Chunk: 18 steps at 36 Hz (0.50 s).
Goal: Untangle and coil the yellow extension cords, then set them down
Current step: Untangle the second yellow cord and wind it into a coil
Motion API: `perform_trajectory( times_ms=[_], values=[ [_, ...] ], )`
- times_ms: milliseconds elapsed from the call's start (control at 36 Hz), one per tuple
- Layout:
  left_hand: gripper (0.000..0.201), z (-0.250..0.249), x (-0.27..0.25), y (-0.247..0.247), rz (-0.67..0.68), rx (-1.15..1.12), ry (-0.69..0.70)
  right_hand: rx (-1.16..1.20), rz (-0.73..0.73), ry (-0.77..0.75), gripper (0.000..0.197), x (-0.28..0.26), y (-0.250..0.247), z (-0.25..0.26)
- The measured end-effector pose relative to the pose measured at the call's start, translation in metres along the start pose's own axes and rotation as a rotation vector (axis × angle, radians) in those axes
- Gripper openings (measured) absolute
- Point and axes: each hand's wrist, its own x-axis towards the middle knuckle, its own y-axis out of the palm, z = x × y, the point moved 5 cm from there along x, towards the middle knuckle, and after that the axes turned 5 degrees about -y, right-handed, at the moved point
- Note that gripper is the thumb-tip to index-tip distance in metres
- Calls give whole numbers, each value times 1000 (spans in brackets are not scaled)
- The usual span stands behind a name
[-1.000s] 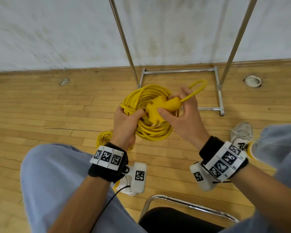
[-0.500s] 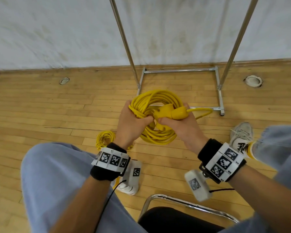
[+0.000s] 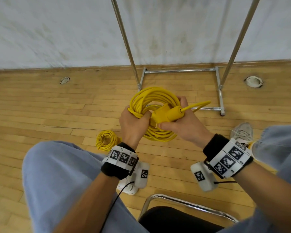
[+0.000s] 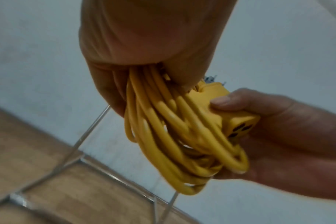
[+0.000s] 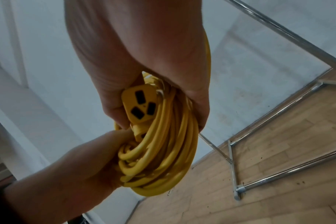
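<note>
A thick yellow extension cord (image 3: pixel 155 95) is wound into a coil held above the floor in front of my knees. My left hand (image 3: pixel 133 125) grips the coil's near-left strands (image 4: pixel 153 121). My right hand (image 3: pixel 180 125) grips the cord's yellow socket end (image 3: pixel 166 114), whose three dark slots (image 5: pixel 142 104) face the right wrist camera, and its fingers wrap the coil's right side. A short loop of cord (image 3: pixel 198 105) sticks out to the right past the socket. A second, thinner yellow cord (image 3: pixel 106 140) lies coiled on the floor by my left knee.
A chrome rack frame (image 3: pixel 180 71) stands on the wooden floor just beyond the coil, its two poles rising along the white wall. Round floor fittings (image 3: pixel 253 81) lie left and right. My knees, a sneaker (image 3: pixel 242 132) and the chair's chrome edge (image 3: pixel 183 201) frame the near side.
My right hand brought the socket end down against the coil and closed round both. The sticking-out cord loop swung from upper right to lie lower and flatter. The coil rose slightly.
</note>
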Motion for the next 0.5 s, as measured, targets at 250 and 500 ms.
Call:
perform_trajectory(
  times_ms=[250,500],
  values=[
    [27,-4,-11,11,270,-246,-67,-153,-118,-52,92,2,-10,-17],
    [41,-14,-14,20,538,-257,-128,-478,-270,-174,85,-2,-22,-4]
  ],
)
